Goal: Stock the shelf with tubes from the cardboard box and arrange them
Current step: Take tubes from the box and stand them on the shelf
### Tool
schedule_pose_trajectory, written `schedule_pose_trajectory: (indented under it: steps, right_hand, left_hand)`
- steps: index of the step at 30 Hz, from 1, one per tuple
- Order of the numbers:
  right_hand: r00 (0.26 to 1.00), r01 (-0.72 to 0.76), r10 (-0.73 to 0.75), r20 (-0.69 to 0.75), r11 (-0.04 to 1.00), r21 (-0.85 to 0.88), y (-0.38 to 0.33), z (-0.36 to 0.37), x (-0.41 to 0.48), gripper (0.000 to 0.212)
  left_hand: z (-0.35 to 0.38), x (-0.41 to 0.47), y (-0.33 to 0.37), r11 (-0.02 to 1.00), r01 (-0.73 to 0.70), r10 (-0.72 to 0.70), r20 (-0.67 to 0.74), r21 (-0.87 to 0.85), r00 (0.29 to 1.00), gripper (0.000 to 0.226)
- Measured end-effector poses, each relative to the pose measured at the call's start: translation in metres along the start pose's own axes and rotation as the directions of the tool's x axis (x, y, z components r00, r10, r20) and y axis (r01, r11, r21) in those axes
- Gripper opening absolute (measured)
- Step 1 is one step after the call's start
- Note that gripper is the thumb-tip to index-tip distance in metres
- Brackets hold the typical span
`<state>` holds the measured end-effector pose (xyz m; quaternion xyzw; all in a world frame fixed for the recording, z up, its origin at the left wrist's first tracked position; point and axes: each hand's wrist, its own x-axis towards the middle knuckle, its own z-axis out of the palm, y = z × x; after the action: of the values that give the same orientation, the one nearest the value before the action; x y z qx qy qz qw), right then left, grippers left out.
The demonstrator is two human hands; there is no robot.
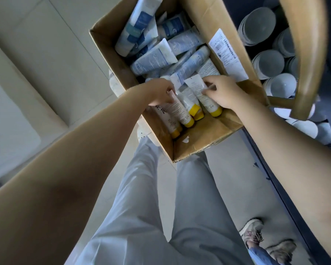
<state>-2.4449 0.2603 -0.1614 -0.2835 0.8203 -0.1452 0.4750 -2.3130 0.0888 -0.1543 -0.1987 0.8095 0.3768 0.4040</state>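
An open cardboard box (208, 136) stands on the floor in front of my legs, full of tubes. White tubes with blue print (153, 58) lie piled in its far half. Several white tubes with yellow caps (194, 109) lie side by side in the near half. My left hand (161, 92) reaches in and grips the crimped end of a yellow-capped tube (177, 109). My right hand (221, 91) pinches another yellow-capped tube (201, 90) near its crimped end. No shelf surface for the tubes is visible.
A white shipping label (227, 54) is stuck on the box's right flap. To the right, stacks of grey-white bowls (268, 62) sit on a dark low shelf behind a curved wooden chair frame (310, 54). Another person's shoes (254, 234) stand at lower right.
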Motion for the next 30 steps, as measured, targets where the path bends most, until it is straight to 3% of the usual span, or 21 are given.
schedule_pose_trajectory:
  steps: [4,7,11,14,18,25,30]
  right_hand:
    - [0.984,-0.002,0.026,-0.178,0.991,0.136,-0.034,-0.031,-0.056,0.037]
    - [0.935,0.054,0.045,-0.351,0.962,0.266,-0.068,-0.057,-0.112,0.031]
    - [0.779,0.231,0.111,-0.618,0.864,0.447,-0.103,-0.087,-0.19,0.024]
    - [0.641,0.379,0.153,-0.752,0.788,0.484,-0.124,-0.105,-0.25,0.019]
    - [0.532,0.444,0.16,-0.832,0.784,0.434,-0.138,-0.134,-0.321,0.022]
    - [0.349,0.522,0.209,-0.913,0.766,0.375,-0.13,-0.184,-0.432,0.052]
    - [0.28,0.577,0.221,-0.934,0.739,0.348,-0.087,-0.201,-0.502,0.023]
  left_hand:
    - [-0.021,-0.049,0.017,0.996,-0.08,0.082,-0.069,0.032,0.994,0.036]
    - [-0.053,-0.098,0.034,0.991,-0.124,0.13,-0.203,0.044,0.971,0.038]
    - [-0.107,-0.162,0.081,0.955,-0.258,0.292,-0.329,0.143,0.898,0.024]
    - [-0.137,-0.214,0.128,0.91,-0.384,0.414,-0.412,0.158,0.812,0.024]
    - [-0.158,-0.278,0.195,0.801,-0.501,0.598,-0.408,0.327,0.69,0.023]
    - [-0.158,-0.356,0.308,0.644,-0.701,0.758,-0.381,0.307,0.529,0.015]
    - [-0.129,-0.374,0.386,0.53,-0.767,0.837,-0.367,0.363,0.405,0.007]
